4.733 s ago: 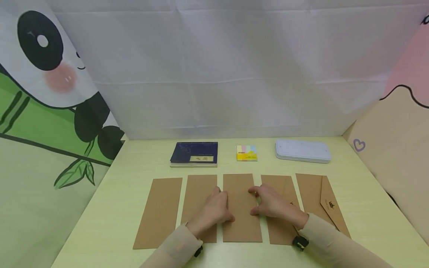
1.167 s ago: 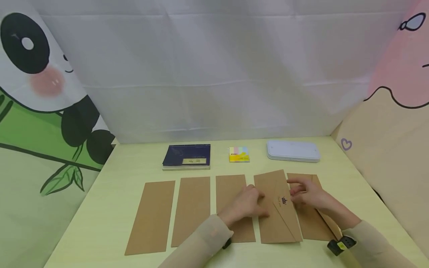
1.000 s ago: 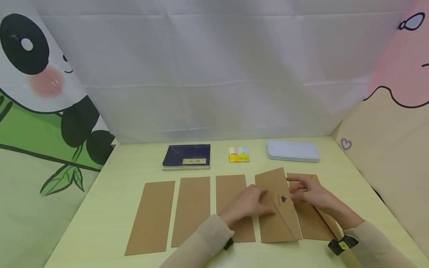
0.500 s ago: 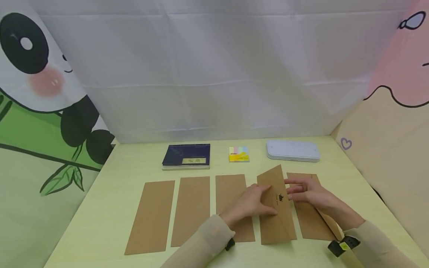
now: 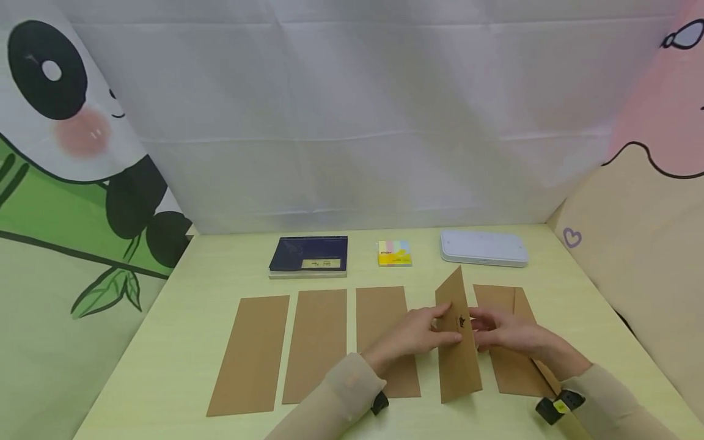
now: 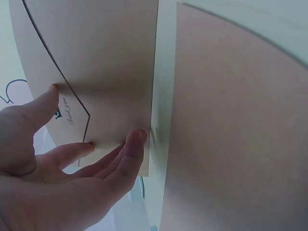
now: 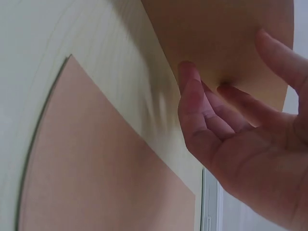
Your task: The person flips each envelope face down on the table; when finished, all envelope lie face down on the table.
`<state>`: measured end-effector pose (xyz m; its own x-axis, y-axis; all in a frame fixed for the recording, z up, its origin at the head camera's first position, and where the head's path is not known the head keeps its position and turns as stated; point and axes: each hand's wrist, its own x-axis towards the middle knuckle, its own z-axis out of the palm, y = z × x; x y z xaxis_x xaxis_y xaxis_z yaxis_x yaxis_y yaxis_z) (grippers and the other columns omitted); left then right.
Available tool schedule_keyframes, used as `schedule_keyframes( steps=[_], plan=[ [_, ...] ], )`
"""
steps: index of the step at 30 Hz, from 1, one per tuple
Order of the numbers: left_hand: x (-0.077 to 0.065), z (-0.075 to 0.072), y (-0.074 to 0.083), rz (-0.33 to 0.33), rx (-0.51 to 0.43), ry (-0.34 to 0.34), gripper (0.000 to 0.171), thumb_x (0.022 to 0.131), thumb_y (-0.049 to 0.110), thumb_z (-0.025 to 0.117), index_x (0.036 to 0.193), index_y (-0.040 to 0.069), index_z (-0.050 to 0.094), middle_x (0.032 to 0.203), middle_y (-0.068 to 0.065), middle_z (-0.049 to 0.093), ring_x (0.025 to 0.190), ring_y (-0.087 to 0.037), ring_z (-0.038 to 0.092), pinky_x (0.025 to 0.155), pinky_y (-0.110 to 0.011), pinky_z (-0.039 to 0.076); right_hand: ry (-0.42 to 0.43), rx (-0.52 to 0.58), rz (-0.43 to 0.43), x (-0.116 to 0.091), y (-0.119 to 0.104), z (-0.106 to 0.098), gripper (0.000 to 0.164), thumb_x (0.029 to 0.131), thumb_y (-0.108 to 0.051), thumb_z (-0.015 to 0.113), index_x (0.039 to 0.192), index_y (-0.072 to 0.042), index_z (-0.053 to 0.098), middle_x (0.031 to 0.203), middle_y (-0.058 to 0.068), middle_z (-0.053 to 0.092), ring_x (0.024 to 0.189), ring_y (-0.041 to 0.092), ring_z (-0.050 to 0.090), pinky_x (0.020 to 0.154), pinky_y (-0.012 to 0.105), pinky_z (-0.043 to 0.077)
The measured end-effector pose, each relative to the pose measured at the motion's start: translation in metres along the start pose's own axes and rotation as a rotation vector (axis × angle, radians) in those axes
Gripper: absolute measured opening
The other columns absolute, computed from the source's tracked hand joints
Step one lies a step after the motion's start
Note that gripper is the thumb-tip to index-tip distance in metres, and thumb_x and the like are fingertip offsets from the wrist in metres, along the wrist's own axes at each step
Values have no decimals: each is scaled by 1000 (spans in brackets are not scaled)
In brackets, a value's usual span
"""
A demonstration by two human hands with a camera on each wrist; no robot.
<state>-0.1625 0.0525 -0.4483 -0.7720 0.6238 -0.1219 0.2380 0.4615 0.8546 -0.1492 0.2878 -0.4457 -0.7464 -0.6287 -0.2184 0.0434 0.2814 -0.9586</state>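
A brown paper envelope (image 5: 459, 366) stands tilted on its long edge, fourth in a row of envelopes. Its flap side, with a crown mark and "Thank you" print, faces left; the left wrist view shows this envelope (image 6: 106, 43) from there. My left hand (image 5: 409, 335) has its thumb and fingertips on that flap side. From the other side, my right hand (image 5: 511, 333) sets its fingers against the plain face. In the right wrist view the right hand (image 7: 260, 144) has thumb and fingertips on this same face, a fingertip near the lower edge.
Plain envelopes lie flat to the left: a far-left one (image 5: 250, 354), a second (image 5: 313, 348) and a third (image 5: 382, 305), partly under my left arm. A flap-up envelope (image 5: 517, 366) lies right. Behind are a dark blue book (image 5: 308, 252), sticky notes (image 5: 393, 253) and a pale case (image 5: 484, 247).
Both hands have moved right from the third envelope to the fourth. That envelope's right edge has risen, so it has turned from lying flat to nearly upright between the hands.
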Motion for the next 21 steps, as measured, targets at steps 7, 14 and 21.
schedule_keyframes(
  steps=[7, 14, 21],
  plan=[
    [0, 4, 2, 7, 2, 19, 70, 90, 54, 57, 146, 14, 41, 135, -1, 52, 100, -11, 60, 80, -24, 46, -19, 7, 12, 0, 2, 4, 68, 95, -10, 57, 145, 13, 16, 130, 28, 48, 109, 32, 53, 77, 46, 49],
    [0, 3, 9, -11, -32, 56, 66, 96, 56, 44, 146, 14, 39, 106, 4, 63, 66, -10, 60, 70, -25, 45, -16, 31, 21, 3, 4, 8, 78, 97, -12, 56, 148, 8, 1, 135, 31, 43, 114, 31, 51, 80, 47, 49],
    [-4, 2, 17, -32, -114, 106, 57, 99, 50, 42, 144, 15, 43, 101, 3, 67, 76, -6, 62, 69, -26, 46, -13, 39, 24, 5, 2, 14, 80, 97, -14, 55, 153, -8, -2, 136, 31, 41, 111, 33, 53, 82, 50, 48]
  ],
)
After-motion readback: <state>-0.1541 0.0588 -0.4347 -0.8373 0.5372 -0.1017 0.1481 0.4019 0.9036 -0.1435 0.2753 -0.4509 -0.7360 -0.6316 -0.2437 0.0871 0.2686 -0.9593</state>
